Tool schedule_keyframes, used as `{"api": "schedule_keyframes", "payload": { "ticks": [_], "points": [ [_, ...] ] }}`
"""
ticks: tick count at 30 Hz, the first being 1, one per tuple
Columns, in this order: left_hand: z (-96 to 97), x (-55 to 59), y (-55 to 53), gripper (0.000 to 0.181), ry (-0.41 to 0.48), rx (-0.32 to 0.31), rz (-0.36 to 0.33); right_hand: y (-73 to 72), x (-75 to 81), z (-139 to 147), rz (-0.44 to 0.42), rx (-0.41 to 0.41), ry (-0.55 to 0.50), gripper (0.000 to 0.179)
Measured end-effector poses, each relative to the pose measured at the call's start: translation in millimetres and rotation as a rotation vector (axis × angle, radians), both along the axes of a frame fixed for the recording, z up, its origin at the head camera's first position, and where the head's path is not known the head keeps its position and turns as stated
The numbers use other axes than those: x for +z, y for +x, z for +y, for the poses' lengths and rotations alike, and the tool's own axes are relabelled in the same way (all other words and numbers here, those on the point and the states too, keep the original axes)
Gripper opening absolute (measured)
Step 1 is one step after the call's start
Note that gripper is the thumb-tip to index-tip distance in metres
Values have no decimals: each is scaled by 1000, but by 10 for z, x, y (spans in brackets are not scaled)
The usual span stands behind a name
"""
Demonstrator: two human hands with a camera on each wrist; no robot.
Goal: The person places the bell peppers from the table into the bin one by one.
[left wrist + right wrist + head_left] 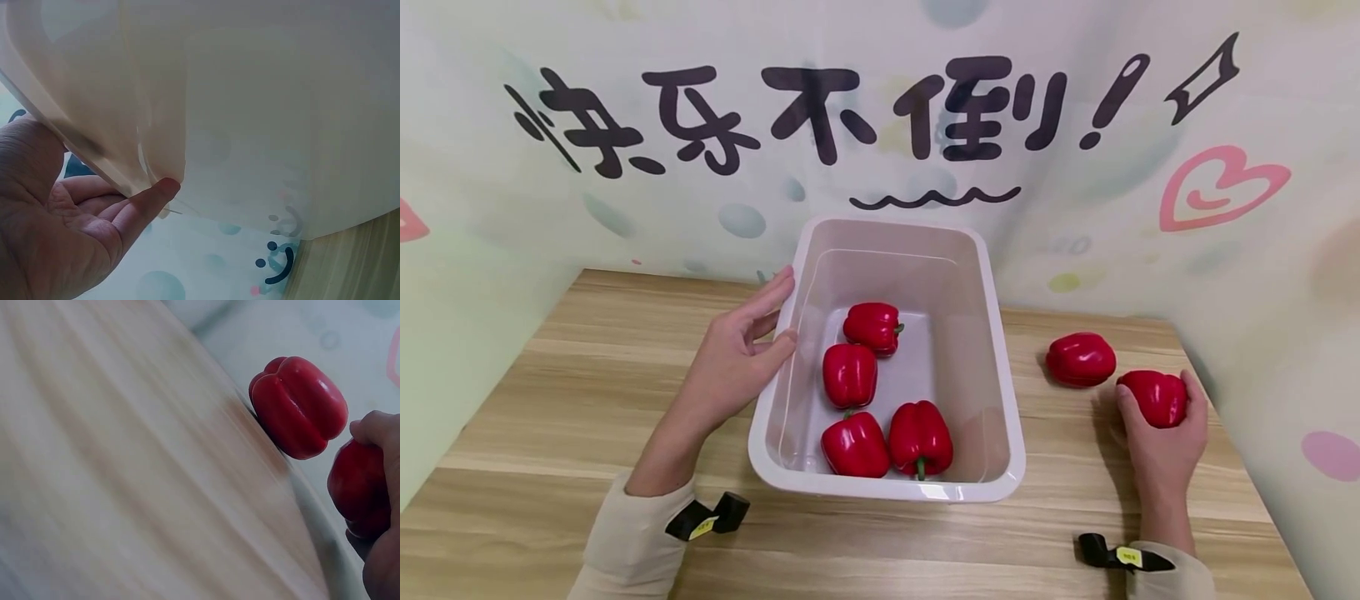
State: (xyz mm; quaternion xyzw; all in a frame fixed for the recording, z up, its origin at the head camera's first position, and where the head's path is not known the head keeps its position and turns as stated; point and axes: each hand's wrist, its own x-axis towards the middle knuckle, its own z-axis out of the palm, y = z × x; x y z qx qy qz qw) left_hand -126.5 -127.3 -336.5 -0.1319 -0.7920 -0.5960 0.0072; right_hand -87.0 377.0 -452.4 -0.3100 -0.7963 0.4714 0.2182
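Note:
My right hand [1168, 450] grips a red bell pepper [1157, 398] at the table's right side, thumb on one side and fingers on the other. Just left of it lies another red bell pepper [1080, 360], also seen as a whole pepper [299, 407] in the right wrist view. My left hand [730, 358] touches the left rim of a pale plastic bin [1000, 367] with thumb and fingers spread along it. Inside the bin are several red bell peppers, among them one with a green stem [921, 435] near the front wall.
The bin stands on a wood-grain table [572, 400]. Behind the table hangs a printed backdrop [850, 50] with large dark characters, and it runs on round the right side. Wristbands with small cameras [707, 518] sit on both sleeves.

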Motion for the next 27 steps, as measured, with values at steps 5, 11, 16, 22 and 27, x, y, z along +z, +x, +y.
{"api": "schedule_keyframes", "payload": {
  "ticks": [5, 11, 16, 22, 27],
  "points": [
    [12, -8, -7, 61, 12, -7, 1, -6, 87, -16, -5, 9, -8, 84],
    [-10, -9, -5, 61, 10, -8, -1, -28, 222, -86, -6, 49, -7, 83],
    [-20, -13, -2, 62, 10, -9, 1, -38, 382, -150, 30, 81, -13, 81],
    [-21, -19, 2, 61, 19, -11, 18, -41, 562, -266, 21, 170, -10, 83],
    [-21, -11, 0, 61, 9, -13, 21, -31, 668, -440, 78, 245, 6, 80]
  ]
}}
